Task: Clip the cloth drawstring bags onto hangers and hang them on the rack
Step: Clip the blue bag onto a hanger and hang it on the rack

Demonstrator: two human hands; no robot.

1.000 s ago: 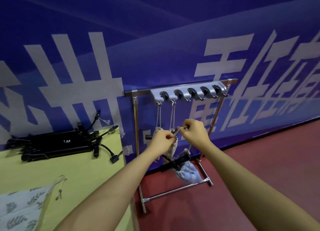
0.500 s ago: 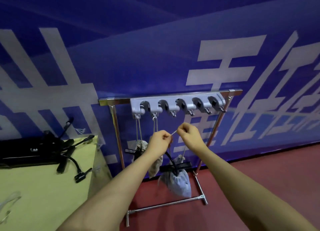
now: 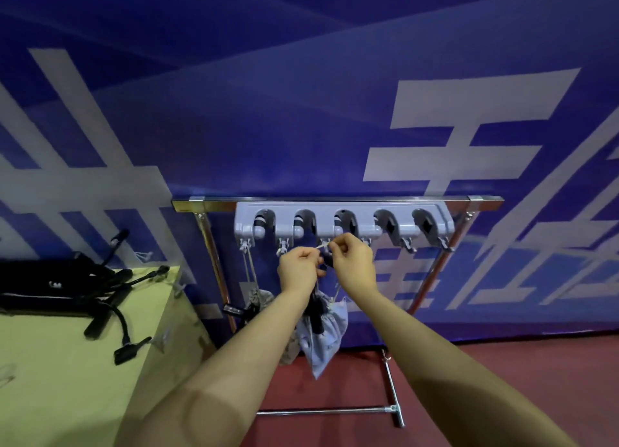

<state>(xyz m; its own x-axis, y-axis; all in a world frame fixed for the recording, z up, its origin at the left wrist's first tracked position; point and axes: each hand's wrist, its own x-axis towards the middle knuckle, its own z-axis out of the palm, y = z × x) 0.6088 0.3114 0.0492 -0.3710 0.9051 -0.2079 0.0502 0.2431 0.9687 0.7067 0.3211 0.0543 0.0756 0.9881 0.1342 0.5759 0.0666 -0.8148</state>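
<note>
Nearest the camera, two bare forearms reaching up and forward from the bottom edge. At lower left, a pale yellow-green table bearing a heap of black clip hangers, their hooks and clip ends sprawling toward the table's right edge. Farther in, over red floor, a light blue cloth drawstring bag hanging gathered at its neck, with a black hanger clamped at that neck; contents of the bag not visible. Just above, left hand curled closed around the cord and the dark hanger top above the bag. Beside it and nearly touching, right hand with thumb and forefinger pinching a pale drawstring, held up just under the third slot of the grey holder strip. To the left, a second patterned bag dangling on twin cords from the strip's first hook, a black clip beside its neck; whether the clip grips it, cannot tell. Behind the hands, the strip with five arched slots, the left three showing pale rollers inside, the right two dark, small hooks along its lower edge. Strip fixed to the top bar of a chrome rack on slanting legs. Farthest back, a blue banner with large white characters.
</note>
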